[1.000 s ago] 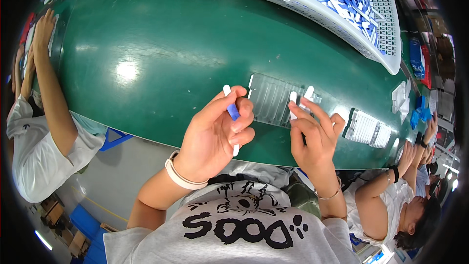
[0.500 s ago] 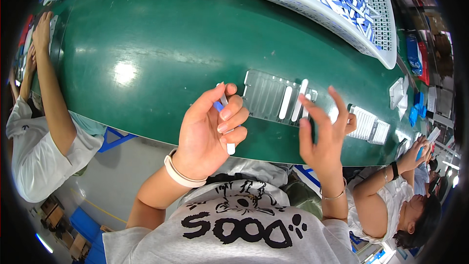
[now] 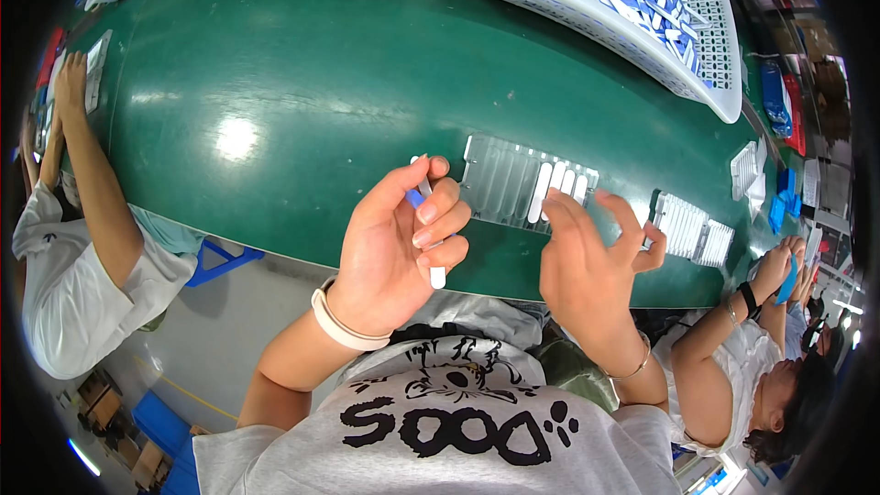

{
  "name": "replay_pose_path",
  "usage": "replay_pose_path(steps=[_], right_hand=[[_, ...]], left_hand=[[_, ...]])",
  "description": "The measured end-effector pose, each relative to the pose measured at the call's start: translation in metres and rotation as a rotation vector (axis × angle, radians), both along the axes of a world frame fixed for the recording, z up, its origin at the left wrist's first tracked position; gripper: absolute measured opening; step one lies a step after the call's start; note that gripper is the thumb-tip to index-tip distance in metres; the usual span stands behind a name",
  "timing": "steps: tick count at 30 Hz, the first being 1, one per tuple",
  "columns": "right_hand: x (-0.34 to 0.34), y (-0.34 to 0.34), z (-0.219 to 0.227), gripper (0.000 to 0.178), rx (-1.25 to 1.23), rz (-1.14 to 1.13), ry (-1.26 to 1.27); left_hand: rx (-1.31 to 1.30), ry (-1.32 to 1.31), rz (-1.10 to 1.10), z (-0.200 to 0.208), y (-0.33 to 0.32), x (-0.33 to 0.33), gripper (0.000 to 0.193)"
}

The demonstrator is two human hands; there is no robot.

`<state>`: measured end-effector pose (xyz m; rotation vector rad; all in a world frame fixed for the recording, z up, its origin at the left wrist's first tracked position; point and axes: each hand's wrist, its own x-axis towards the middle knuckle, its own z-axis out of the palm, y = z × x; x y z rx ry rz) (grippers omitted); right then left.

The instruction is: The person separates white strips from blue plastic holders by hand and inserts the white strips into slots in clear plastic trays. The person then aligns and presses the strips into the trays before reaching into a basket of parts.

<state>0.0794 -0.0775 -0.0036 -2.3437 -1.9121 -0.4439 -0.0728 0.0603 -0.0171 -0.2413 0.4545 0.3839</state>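
My left hand (image 3: 390,238) is closed around a few slim white-and-blue plastic sticks (image 3: 438,277), whose ends poke out above and below the curled fingers. To its right, a clear plastic tray (image 3: 490,179) with parallel slots lies on the green table. Several white sticks (image 3: 541,191) sit side by side in the slots on its right half. Above the tray's near right part is my right hand (image 3: 591,266), its fingers apart and nothing visible between them. Its fingertips are close to the sticks; whether they touch is unclear.
A white basket (image 3: 587,32) heaped with blue and white sticks stands at the far right. Another filled slotted tray (image 3: 692,229) lies right of my right hand. Co-workers sit on both sides, one with an arm (image 3: 96,156) at the left. The near table edge (image 3: 302,261) curves across.
The tilted stick over the tray now lies in line with the others in the slots. My right hand has shifted left and nearer me. My left hand has hardly moved.
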Motion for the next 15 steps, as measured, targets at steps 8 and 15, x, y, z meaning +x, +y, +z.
replay_pose_path(steps=[8, 15], right_hand=[[0.015, -0.02, -0.011, 0.025, 0.049, 0.004, 0.069], [0.009, -0.01, -0.006, 0.022, 0.078, -0.059, 0.197]], left_hand=[[0.019, 0.02, -0.005, 0.002, 0.0, -0.003, 0.017], [0.006, -0.001, -0.014, 0.004, 0.002, 0.001, 0.017]])
